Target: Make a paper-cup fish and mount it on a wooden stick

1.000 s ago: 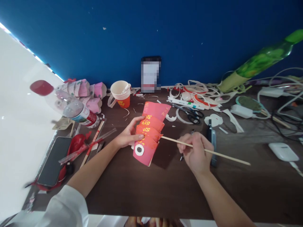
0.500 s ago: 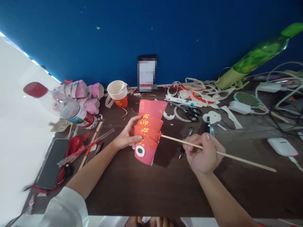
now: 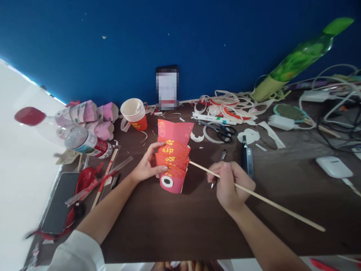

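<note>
A fish-shaped craft of overlapping red paper cups (image 3: 172, 158), with yellow lettering and a white-and-black eye, is in my left hand (image 3: 149, 162). My left fingers and thumb grip its left side. My right hand (image 3: 232, 184) is closed around a thin wooden stick (image 3: 278, 205). The stick's far end meets the right side of the craft; whether it goes in there, I cannot tell. Its other end slants down to the right, past my wrist. Just behind my right fingers lies a pen (image 3: 223, 154), partly hidden.
Scissors (image 3: 222, 131), a marker (image 3: 214, 119) and paper strips (image 3: 231, 107) lie behind. A stack of paper cups (image 3: 132, 109) stands back left, near a clear bottle (image 3: 87, 141). A dark phone (image 3: 59, 203) lies left; a box cutter (image 3: 247, 160) and white earphone case (image 3: 334, 167) lie right.
My right hand has shifted left and slightly down, closer to the craft. The stick's near end has dropped, so it slopes more steeply. My left hand still holds the craft; the whole view has shifted slightly.
</note>
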